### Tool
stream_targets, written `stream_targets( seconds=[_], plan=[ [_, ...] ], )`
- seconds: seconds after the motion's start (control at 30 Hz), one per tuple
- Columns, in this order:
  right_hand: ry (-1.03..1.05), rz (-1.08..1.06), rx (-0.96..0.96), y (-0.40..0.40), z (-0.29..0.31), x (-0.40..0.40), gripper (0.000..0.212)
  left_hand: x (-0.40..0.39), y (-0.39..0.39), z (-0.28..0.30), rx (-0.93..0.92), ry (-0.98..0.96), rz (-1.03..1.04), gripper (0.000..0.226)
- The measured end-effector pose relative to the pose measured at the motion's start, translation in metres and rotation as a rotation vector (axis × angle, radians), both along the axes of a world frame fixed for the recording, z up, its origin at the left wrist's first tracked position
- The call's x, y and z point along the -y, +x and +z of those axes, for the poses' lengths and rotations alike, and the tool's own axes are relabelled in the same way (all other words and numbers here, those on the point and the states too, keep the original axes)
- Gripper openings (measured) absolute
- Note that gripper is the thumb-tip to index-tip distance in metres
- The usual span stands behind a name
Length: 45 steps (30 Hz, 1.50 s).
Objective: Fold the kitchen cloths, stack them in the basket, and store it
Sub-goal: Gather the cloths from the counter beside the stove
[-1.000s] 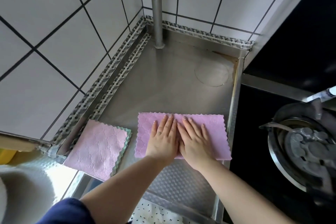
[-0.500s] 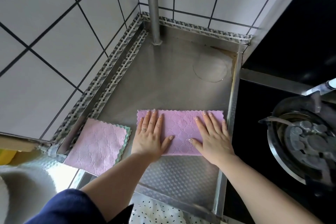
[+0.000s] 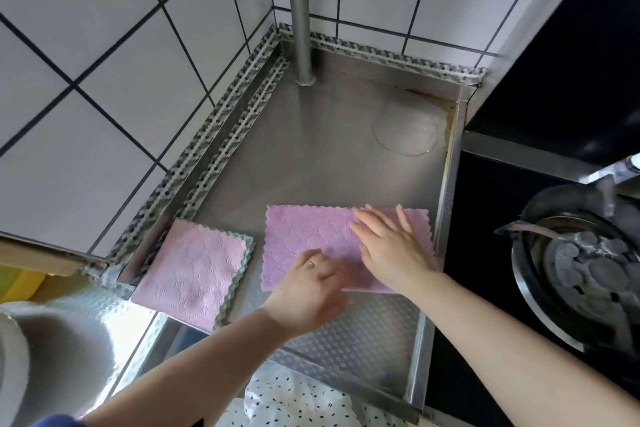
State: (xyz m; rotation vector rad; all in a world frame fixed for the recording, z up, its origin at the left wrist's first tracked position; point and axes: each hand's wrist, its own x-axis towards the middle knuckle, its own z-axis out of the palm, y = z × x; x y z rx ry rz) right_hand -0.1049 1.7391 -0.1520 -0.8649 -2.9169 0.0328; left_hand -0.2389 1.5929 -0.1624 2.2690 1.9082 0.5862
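Purple cloth, folded into a strip, flat on steel counter beside folded stack. Soft, light, floppy. Right hand spread flat on top, left hand curled at near edge, pinch unclear. Best grabbed by end corners.

A brushed stainless-steel counter tray with raised edges fills the centre of the frame. A folded purple quilted cloth lies flat at lower centre. A stack of folded pink and green cloths sits at its lower-left corner.
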Motion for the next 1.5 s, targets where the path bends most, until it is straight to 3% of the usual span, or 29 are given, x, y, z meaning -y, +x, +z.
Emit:
stream_targets(
  seconds=[0.13,0.23,0.33,0.4,0.57,0.73,0.9,1.1,1.23,1.3,1.4,1.5],
  plan=[
    [-0.125,0.06,0.115,-0.011,0.003,-0.004,0.04,-0.009,0.016,0.002,-0.033,-0.094,0.094,0.02],
    [-0.189,0.088,0.256,-0.014,0.012,-0.004,0.068,-0.012,0.021,0.0,-0.073,-0.164,0.165,0.008],
    [-0.214,0.064,0.32,-0.014,0.014,-0.004,0.047,-0.014,0.023,0.001,-0.156,-0.229,0.184,0.012],
    [-0.212,0.051,0.31,-0.015,0.018,-0.003,0.044,-0.014,0.021,0.006,-0.188,-0.255,0.171,0.014],
    [-0.161,0.029,0.334,-0.007,0.023,-0.005,0.043,-0.007,-0.003,0.021,-0.384,-0.322,0.033,0.027],
    [0.072,0.07,0.25,0.017,0.015,-0.003,0.034,-0.004,-0.039,0.033,-0.556,-0.326,-0.063,0.036],
    [0.037,0.144,0.26,0.038,0.009,0.022,0.018,-0.009,-0.062,0.038,-0.576,-0.286,-0.09,0.036],
    [-0.076,0.111,0.116,0.061,0.005,0.04,0.028,0.005,-0.063,0.027,-0.494,-0.172,-0.132,0.034],
    [-0.119,0.349,-0.035,0.078,0.012,0.041,0.024,0.026,-0.062,0.021,-0.388,-0.036,-0.231,0.017],
    [-0.162,0.438,0.036,0.085,0.011,0.042,0.027,0.035,-0.061,0.018,-0.377,-0.055,-0.281,0.017],
    [-0.255,0.395,0.122,0.09,0.008,0.048,0.041,0.045,-0.061,0.013,-0.329,-0.142,-0.29,0.032],
    [-0.223,0.35,0.079,0.087,0.006,0.055,0.03,0.049,-0.061,0.015,-0.292,-0.176,-0.281,0.026]
  ],
)
